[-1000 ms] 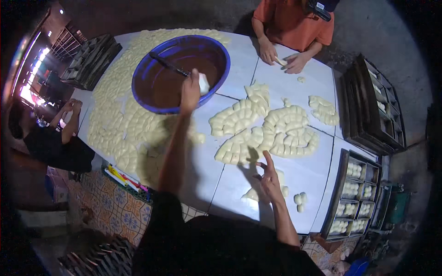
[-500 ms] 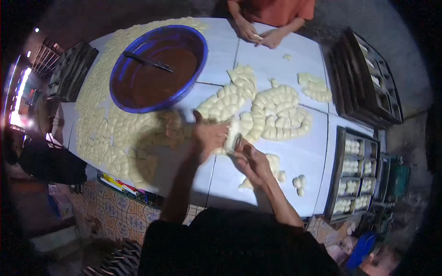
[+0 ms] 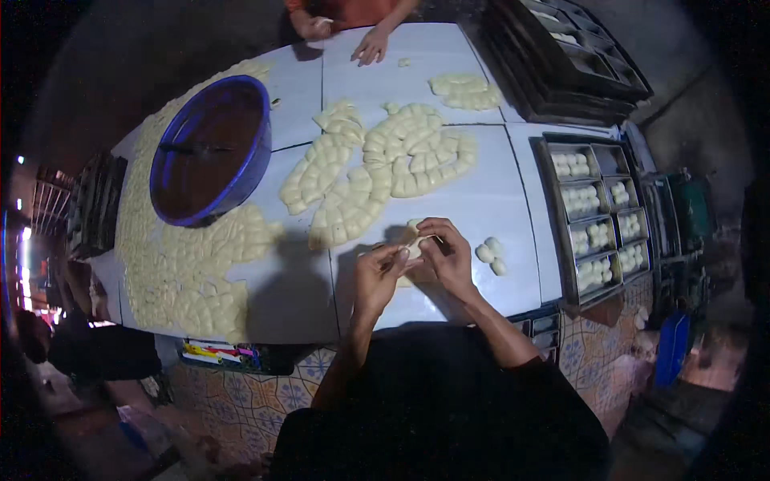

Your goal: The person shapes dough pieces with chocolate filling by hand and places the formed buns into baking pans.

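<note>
Close in front of me, my left hand [image 3: 377, 279] and my right hand [image 3: 451, 260] pinch a small piece of pale dough [image 3: 414, 250] between their fingertips. The fingers hide part of it. More dough lies on the table just behind and under the hands, mostly covered by them. Right of my right hand sits a little cluster of smooth dough balls [image 3: 491, 256]. Beyond my hands, cut dough pieces lie in curving rows [image 3: 353, 207] pressed side by side.
A blue basin [image 3: 261, 160] holding brown filling stands at the left among many dough pieces [image 3: 184, 280]. On the right is a compartmented metal tray [image 3: 574, 301] with dough balls; stacked trays [image 3: 521, 76] rise behind it. Across the white table [image 3: 497, 184], another person's hands [image 3: 371, 46] work.
My hands have come together around the dough, nearer my body; before, the left was spread and blurred beside a pale piece. The whole view has shifted, with the table's contents moving leftward.
</note>
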The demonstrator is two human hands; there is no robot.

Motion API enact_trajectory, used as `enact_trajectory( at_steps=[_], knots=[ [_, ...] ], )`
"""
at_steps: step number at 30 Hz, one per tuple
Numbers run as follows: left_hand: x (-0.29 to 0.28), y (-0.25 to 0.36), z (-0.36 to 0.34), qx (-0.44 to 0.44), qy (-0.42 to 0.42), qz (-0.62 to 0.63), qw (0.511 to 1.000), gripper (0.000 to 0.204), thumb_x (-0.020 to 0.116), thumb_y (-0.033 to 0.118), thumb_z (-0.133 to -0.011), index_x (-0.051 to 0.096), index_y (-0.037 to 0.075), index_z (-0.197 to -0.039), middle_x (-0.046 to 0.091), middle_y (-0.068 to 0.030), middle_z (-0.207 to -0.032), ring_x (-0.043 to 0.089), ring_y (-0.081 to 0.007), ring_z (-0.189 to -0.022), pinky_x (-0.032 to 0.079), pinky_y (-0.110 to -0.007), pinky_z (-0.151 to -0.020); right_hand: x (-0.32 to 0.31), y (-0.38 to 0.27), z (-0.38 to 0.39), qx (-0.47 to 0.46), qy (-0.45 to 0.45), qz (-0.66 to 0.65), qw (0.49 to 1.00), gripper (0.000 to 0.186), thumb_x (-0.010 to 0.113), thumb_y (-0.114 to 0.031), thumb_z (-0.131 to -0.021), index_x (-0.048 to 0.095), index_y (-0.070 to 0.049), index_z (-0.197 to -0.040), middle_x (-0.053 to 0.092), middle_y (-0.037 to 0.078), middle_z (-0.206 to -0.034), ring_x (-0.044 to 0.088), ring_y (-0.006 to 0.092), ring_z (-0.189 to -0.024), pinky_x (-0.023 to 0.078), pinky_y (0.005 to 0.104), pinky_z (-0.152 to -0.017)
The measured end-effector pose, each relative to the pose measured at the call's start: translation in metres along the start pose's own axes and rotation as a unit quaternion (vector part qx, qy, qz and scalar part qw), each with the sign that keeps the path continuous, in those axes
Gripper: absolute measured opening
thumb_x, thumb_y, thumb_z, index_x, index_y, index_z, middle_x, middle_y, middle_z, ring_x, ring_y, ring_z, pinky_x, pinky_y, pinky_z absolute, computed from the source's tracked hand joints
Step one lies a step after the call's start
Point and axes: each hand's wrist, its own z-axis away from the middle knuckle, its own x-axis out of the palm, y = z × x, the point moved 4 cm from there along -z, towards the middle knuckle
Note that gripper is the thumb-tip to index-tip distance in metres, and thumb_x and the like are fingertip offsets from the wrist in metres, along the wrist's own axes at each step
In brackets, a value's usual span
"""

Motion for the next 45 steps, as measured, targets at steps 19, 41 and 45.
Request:
enact_trajectory(
  at_steps=[19,41,45],
  knots=[
    [0.108,-0.014,0.030,0.075,-0.116,-0.045,0.989,0.049,0.053,-0.007,-0.077,0.040,0.001,-0.124,0.047,-0.0133,-0.120,0.048,-0.0286,-0.121,0.042,-0.039,-0.098,-0.147,0.015,0.090,0.154,0.054,0.102,0.981,0.036,0.059,-0.005,-0.085,0.057,-0.002,-0.121,0.066,0.013,-0.097,0.061,0.0120,-0.083,0.050,0.0244,-0.069],
    [0.021,-0.118,0.013,0.191,0.201,-0.336,0.900,0.013,0.057,0.007,-0.085,0.062,-0.004,-0.090,0.062,-0.0138,-0.086,0.058,-0.0250,-0.082,0.047,-0.037,-0.078,-0.175,0.080,0.023,-0.008,0.079,0.382,0.921,0.023,0.054,-0.023,-0.090,0.055,-0.007,-0.106,0.060,0.012,-0.096,0.057,0.0295,-0.090,0.049,0.0402,-0.073],
    [0.030,-0.125,0.008,0.179,0.209,-0.325,0.905,0.013,0.057,0.007,-0.085,0.063,-0.004,-0.090,0.063,-0.0138,-0.087,0.060,-0.0247,-0.082,0.048,-0.036,-0.077,-0.255,0.067,0.001,0.274,0.058,-0.481,0.831,0.021,0.045,-0.028,-0.096,0.053,-0.010,-0.101,0.059,0.009,-0.087,0.061,0.0194,-0.071,0.049,0.0316,-0.049]
  ],
)
